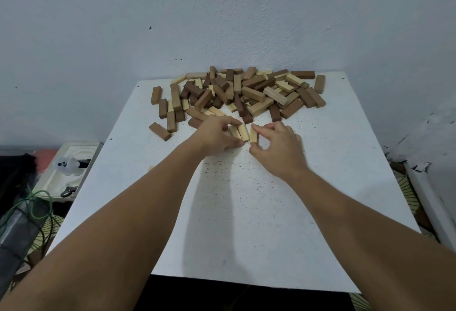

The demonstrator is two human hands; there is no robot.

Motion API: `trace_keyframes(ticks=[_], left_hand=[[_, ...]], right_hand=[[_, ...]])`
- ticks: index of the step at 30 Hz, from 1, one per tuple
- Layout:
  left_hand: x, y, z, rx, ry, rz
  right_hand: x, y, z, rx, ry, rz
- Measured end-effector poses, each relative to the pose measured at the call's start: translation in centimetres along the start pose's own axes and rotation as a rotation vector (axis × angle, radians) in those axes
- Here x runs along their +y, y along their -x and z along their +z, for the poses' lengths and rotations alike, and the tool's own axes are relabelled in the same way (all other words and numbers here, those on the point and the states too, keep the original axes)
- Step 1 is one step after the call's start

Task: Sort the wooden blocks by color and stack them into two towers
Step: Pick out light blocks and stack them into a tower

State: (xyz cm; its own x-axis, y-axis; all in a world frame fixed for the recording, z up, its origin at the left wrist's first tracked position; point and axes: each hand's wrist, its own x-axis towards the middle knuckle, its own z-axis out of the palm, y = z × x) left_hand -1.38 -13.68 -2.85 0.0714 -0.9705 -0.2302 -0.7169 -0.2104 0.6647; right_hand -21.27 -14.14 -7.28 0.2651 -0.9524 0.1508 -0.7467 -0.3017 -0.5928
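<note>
Squaring the three pale blocks flush, side by side, is judged the sound way to lay a tower's first layer, with long faces touching before release. Left hand [217, 138] curls thumb and fingertips round two pale blocks [238, 132]; right hand [277, 145] pinches a third pale block [253, 135] just beside them. The unsorted block heap [241, 93] lies beyond the fingertips on the white table [246, 224].

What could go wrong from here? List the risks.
1. The left hand holds two pale blocks and the right hand pinches a third; misaligned, they may make a crooked base.
2. The mixed pile lies just behind, so a knuckle could knock dark blocks into the row.
</note>
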Motion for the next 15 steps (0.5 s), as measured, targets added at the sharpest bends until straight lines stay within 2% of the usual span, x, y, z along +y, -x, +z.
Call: trace_keyframes(ticks=[15], left_hand=[[1.0,6.3,1.3,0.005,-0.112,0.151]], right_hand=[[0.3,4.2,-2.2,-0.155,-0.053,-0.095]])
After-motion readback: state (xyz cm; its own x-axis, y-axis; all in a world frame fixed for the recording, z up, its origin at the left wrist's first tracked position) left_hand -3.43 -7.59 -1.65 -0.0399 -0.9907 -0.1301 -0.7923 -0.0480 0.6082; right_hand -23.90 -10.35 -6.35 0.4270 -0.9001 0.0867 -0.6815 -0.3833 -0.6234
